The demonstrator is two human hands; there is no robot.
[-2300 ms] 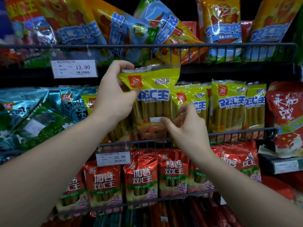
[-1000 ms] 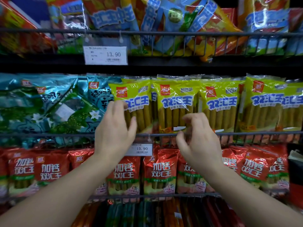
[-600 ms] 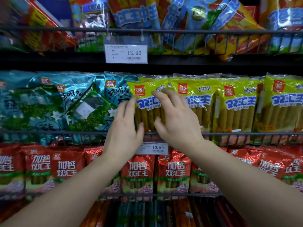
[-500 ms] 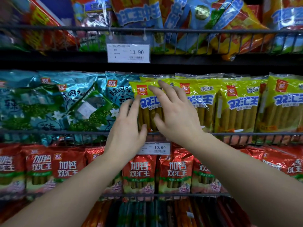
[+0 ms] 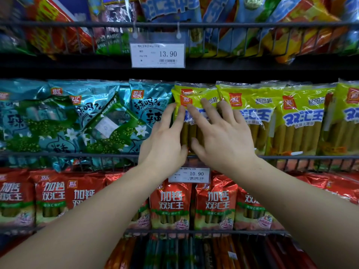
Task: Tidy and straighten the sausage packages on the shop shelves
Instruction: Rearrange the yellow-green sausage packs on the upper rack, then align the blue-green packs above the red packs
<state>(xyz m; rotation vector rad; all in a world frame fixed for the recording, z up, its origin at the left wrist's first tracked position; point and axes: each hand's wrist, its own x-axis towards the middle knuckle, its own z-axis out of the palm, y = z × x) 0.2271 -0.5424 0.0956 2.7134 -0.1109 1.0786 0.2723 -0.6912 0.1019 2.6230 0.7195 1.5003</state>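
Note:
On the middle shelf a row of yellow-green sausage packages [image 5: 252,113] stands upright behind a wire rail [image 5: 291,157]. Both hands lie on the leftmost yellow-green package [image 5: 194,94] of that row. My left hand [image 5: 165,140] touches its left edge with straight fingers, next to a teal package [image 5: 147,105]. My right hand [image 5: 219,133] presses flat on its front with fingers spread. Most of that package's front is hidden under the hands.
Teal and green packages [image 5: 68,123] lie tilted and overlapping at the left of the middle shelf. Red packages [image 5: 171,204] fill the shelf below, mixed bags [image 5: 242,20] the shelf above. Price tags 13.90 [image 5: 157,55] and 10.90 [image 5: 189,174] hang on the rails.
The yellow-green package I held in the air now stands in the row. My right hand moved left from the rail onto the leftmost package, and my left hand slid up its left edge.

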